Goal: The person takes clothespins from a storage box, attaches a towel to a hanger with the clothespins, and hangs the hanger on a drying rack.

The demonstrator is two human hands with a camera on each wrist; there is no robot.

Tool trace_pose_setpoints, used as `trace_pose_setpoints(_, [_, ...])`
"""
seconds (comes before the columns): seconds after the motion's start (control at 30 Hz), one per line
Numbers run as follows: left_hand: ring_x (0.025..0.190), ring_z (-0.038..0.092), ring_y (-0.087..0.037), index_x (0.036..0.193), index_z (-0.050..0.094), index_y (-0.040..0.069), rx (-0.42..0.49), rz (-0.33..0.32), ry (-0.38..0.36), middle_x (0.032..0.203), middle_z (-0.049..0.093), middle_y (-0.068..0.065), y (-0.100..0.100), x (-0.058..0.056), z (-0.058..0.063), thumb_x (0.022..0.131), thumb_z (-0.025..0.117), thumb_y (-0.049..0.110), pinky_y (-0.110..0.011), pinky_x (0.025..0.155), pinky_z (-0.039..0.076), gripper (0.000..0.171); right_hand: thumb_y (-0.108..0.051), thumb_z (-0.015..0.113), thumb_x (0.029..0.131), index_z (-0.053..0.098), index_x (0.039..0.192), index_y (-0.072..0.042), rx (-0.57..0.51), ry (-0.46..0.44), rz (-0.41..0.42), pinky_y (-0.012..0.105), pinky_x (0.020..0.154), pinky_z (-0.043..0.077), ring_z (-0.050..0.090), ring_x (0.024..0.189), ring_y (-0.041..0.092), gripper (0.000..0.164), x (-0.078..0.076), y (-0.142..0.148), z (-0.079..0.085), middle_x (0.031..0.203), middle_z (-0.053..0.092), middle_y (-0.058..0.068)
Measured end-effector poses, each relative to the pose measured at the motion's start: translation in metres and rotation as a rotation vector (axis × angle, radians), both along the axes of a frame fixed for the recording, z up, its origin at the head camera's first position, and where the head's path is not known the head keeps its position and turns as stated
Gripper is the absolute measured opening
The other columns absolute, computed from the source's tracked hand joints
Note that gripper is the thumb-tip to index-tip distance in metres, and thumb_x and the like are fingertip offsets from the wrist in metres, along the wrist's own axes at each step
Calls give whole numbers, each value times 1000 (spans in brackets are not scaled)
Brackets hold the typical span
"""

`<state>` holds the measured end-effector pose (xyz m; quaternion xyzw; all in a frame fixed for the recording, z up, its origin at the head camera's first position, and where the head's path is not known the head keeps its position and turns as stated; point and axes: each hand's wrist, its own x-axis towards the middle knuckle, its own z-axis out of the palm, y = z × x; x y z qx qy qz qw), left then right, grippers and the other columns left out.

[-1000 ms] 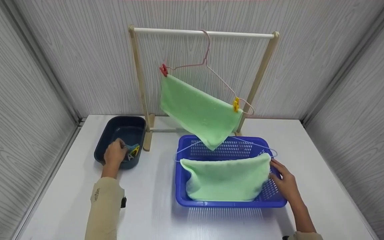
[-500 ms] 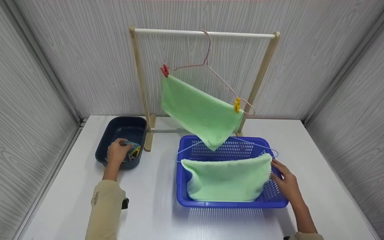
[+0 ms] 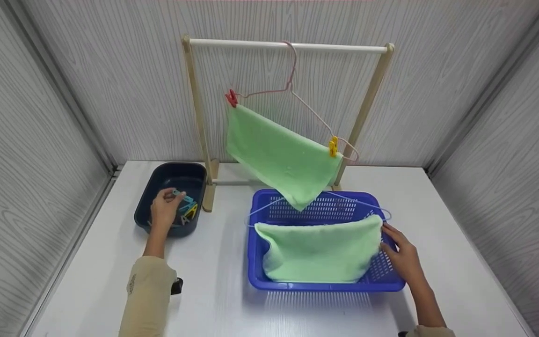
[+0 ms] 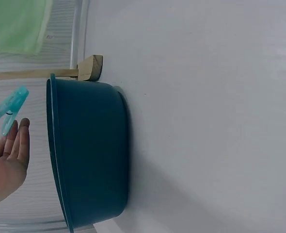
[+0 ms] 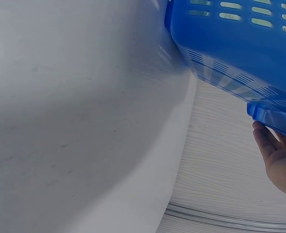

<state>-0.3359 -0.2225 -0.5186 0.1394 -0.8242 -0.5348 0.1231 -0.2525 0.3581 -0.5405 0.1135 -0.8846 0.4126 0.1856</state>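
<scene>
At the dark blue tub (image 3: 141, 215), my left hand (image 3: 163, 208) pinches a light blue clothespin (image 3: 184, 196). The left wrist view shows the same clothespin (image 4: 12, 108) between thumb and fingers, above the tub's rim. Below it in the tub lie a yellow clothespin (image 3: 193, 211) and others in blue and grey. My right hand (image 3: 405, 257) is at the right end of a blue basket (image 3: 325, 286), its fingertips touching the corner of a light green towel (image 3: 321, 255). A pale blue hanger (image 3: 358, 202) lies behind that towel. The right wrist view shows the fingers rather straight; the basket hides their tips.
A rack with a white bar (image 3: 236, 43) and wooden posts stands behind the basket. From it a pink hanger (image 3: 293, 70) hangs tilted. A red clothespin (image 3: 231, 98) and a yellow one (image 3: 333, 147) fasten another green towel (image 3: 283, 154) to it.
My left hand has risen slightly out of the tub's pile with the light blue clothespin, which now shows clearly apart from the others. My right hand has stayed at the towel's corner.
</scene>
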Motion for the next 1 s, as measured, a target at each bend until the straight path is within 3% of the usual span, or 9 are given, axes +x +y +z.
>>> trace_pose_setpoints(0.2, [112, 50, -30, 126, 47, -2, 63, 16, -2, 122, 50, -20, 3, 2, 6, 87, 64, 27, -40, 90, 41, 51, 12, 62, 79, 54, 122, 7, -6, 0, -3, 3, 91, 24, 40, 120, 38, 44, 1, 0, -1, 130, 48, 20])
trace_pose_setpoints(0.5, [113, 48, -26, 129, 47, 0, 149, -22, 18, 124, 51, -18, 8, 10, 23, 88, 63, 32, -37, 93, 40, 55, 12, 62, 80, 54, 122, 7, -2, -11, -6, 3, 90, 24, 40, 120, 39, 43, 3, -1, -3, 131, 47, 20])
trace_pose_setpoints(0.63, [108, 51, -23, 127, 50, 1, 155, -48, 55, 120, 53, -15, 14, 13, 30, 86, 63, 39, -33, 89, 42, 57, 12, 62, 80, 54, 122, 7, -3, -26, -10, 2, 89, 25, 40, 120, 39, 43, 2, 0, -2, 131, 46, 20])
trace_pose_setpoints(0.8, [100, 55, -20, 123, 55, 3, 145, -25, 119, 114, 57, -12, 23, 16, 34, 85, 62, 44, -30, 85, 45, 56, 12, 62, 80, 54, 121, 8, -16, -15, -8, 3, 89, 26, 41, 120, 39, 42, 2, 0, -1, 131, 47, 21])
trace_pose_setpoints(1.0, [105, 52, -21, 124, 56, 6, 139, -14, 145, 115, 57, -12, 33, 22, 36, 86, 61, 43, -34, 90, 41, 53, 12, 62, 80, 55, 121, 7, -18, -7, -9, 4, 90, 26, 40, 120, 38, 42, 1, 0, -1, 130, 48, 20])
